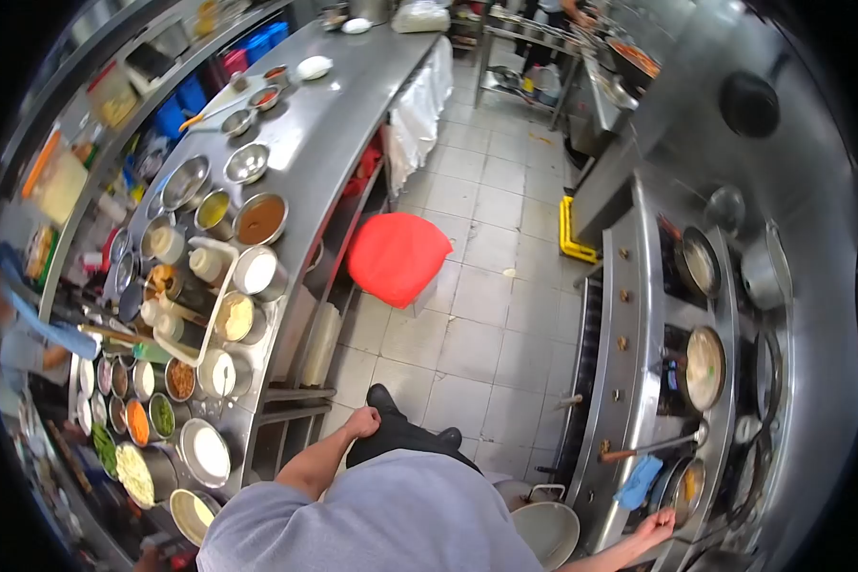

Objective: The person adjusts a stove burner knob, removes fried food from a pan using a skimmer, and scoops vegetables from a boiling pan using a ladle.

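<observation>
My left hand (361, 422) hangs beside my thigh, near the edge of the steel counter, its fingers curled in and nothing visible in them. At the lower right my right hand (656, 524) is at the near side of a small pan (684, 488) on the stove, its fingers bent together; what they hold, if anything, is too small to make out. A blue cloth (639, 481) lies against that pan's left side. Just above, a ladle with a wooden handle (623, 456) rests across the stove edge.
The steel counter (338, 81) on the left carries bowls and tubs of ingredients. A red-topped stool (399, 258) stands in the aisle. More pans (704, 367) sit on the stove. A lidded pot (547, 532) is beside me. Another person (572, 11) is at the far end.
</observation>
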`<state>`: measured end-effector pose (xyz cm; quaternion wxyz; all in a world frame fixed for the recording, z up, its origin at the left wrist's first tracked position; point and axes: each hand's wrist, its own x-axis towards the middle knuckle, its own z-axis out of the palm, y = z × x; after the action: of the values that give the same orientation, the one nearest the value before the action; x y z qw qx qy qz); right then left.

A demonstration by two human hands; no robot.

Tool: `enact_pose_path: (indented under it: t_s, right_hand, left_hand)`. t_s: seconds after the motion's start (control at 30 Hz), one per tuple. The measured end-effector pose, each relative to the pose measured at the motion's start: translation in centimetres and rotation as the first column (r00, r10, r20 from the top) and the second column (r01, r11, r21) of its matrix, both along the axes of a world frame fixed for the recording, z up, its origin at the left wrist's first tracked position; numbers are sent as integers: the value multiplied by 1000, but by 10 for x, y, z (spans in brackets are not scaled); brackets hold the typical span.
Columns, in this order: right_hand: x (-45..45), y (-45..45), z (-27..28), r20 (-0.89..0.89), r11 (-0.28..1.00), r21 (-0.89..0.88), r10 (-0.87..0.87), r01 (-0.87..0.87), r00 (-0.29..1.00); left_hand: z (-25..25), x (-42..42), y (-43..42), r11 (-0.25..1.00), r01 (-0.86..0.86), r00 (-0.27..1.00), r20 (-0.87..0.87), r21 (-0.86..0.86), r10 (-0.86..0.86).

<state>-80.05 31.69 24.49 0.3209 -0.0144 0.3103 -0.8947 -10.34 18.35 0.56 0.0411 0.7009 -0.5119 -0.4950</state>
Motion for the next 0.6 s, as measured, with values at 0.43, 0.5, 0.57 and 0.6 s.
enact_pose_path:
  t_s: [0.43,0.5,0.57,0.6]
  right_hand:
    - [162,-206,138,-460,964,192,-75,182,885]
    - [166,-247,131,-499,994,107,32,25,866]
    - [183,-297,120,-587,980,43,183,-195,789]
    - [224,-323,129,-571,970,29,215,-243,792]
  left_hand:
    - [-39,129,15,960,-236,971,60,150,230]
    - [-34,142,17,939,-316,949,60,136,311]
    - [-39,153,27,914,-378,925,32,148,378]
    - [-38,158,33,890,-424,904,13,169,428]
